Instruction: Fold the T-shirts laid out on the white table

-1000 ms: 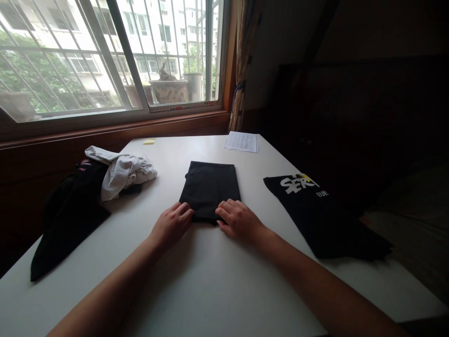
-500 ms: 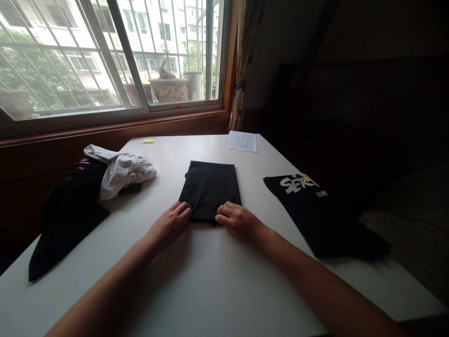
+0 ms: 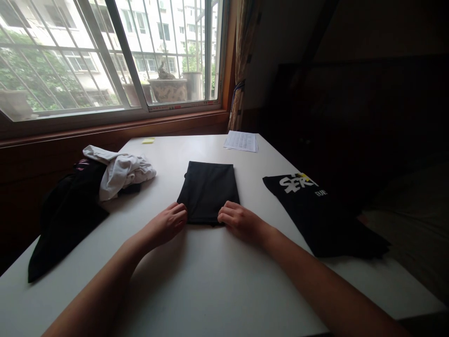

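A black garment (image 3: 211,189), folded into a flat rectangle, lies in the middle of the white table (image 3: 210,281). Its kind does not show in this folded state. At its near left corner, my left hand (image 3: 171,220) has its fingers closed on the edge of the cloth. My right hand (image 3: 240,220) grips the near right corner, with the fingers curled over it. The fingertips of both hands are partly hidden. The cloth's near edge runs fairly straight between the two hands.
To the left sits a heap of dark clothes (image 3: 70,210) with a crumpled white garment (image 3: 122,171) on top. A black printed garment (image 3: 315,215) lies along the right edge. Papers (image 3: 241,141) and a yellow note (image 3: 148,140) lie at the far edge, below a barred window (image 3: 105,56).
My left hand has shifted slightly left, and my right hand slightly right relative to the cloth. The near edge of the black garment looks a bit wider and straighter.
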A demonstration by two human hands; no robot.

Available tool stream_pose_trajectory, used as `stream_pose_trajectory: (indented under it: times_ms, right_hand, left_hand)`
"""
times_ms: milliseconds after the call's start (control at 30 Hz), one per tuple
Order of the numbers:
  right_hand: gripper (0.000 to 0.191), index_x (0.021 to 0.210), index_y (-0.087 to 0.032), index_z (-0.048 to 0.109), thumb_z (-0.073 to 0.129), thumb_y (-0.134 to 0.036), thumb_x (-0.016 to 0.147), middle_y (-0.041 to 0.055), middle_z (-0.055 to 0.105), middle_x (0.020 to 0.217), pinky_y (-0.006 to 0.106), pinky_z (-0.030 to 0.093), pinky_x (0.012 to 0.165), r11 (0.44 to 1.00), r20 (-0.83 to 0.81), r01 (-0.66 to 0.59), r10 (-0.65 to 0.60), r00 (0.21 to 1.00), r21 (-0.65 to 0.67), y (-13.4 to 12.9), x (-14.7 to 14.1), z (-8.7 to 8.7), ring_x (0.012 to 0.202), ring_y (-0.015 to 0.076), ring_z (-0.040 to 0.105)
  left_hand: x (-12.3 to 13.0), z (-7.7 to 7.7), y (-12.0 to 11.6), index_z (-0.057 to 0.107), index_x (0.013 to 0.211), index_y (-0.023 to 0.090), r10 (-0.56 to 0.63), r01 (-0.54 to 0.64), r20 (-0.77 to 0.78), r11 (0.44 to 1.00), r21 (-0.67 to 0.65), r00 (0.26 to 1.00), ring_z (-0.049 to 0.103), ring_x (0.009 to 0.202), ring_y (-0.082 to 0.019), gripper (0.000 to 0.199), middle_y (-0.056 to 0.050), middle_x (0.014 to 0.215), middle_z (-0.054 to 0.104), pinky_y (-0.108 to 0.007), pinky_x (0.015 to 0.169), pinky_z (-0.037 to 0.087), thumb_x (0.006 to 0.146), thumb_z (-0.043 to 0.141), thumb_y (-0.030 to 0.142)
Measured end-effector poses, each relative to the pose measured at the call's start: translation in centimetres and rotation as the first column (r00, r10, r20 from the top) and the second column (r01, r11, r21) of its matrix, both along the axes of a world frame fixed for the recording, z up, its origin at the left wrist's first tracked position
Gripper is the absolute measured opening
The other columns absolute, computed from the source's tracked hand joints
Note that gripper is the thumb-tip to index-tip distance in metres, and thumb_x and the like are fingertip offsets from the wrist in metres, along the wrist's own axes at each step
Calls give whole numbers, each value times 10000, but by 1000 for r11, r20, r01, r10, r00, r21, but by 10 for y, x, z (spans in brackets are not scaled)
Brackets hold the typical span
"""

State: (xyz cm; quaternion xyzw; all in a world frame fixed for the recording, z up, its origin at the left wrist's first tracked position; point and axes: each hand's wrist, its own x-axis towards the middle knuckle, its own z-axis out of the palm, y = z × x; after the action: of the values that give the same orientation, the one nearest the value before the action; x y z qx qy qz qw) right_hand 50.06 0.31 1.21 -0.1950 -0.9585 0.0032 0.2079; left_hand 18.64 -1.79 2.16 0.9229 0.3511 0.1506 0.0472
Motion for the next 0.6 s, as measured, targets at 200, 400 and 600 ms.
stream_pose_trajectory:
  times_ms: [200,400,600]
  right_hand:
    - [305,916,-202,624,534,51,772,47,670,924,320,502,802,968,-161,-25,-16,987,-250,3,5,-2,893,199,573]
    - [260,897,-211,674,612,-3,754,6,694,898,294,506,804,859,-224,-8,-124,967,-513,7,11,2,865,167,624]
    - [191,891,-226,725,657,-82,785,-7,712,935,292,503,865,689,-176,-16,-163,971,-724,13,19,4,903,160,661]
  left_hand:
    - [-3,8,-2,567,890,192,21,-12,-168,998,57,986,501,830,-192,211,-50,934,574,-338,776,442,1039,421,158]
    - [-4,11,-5,575,902,190,-7,12,-179,1000,29,984,498,839,-189,209,-52,946,567,-317,762,441,1043,423,162]
    - [-5,13,-5,568,878,192,-18,17,-128,1000,-14,992,464,816,-189,268,-51,918,549,-307,726,435,1038,372,105]
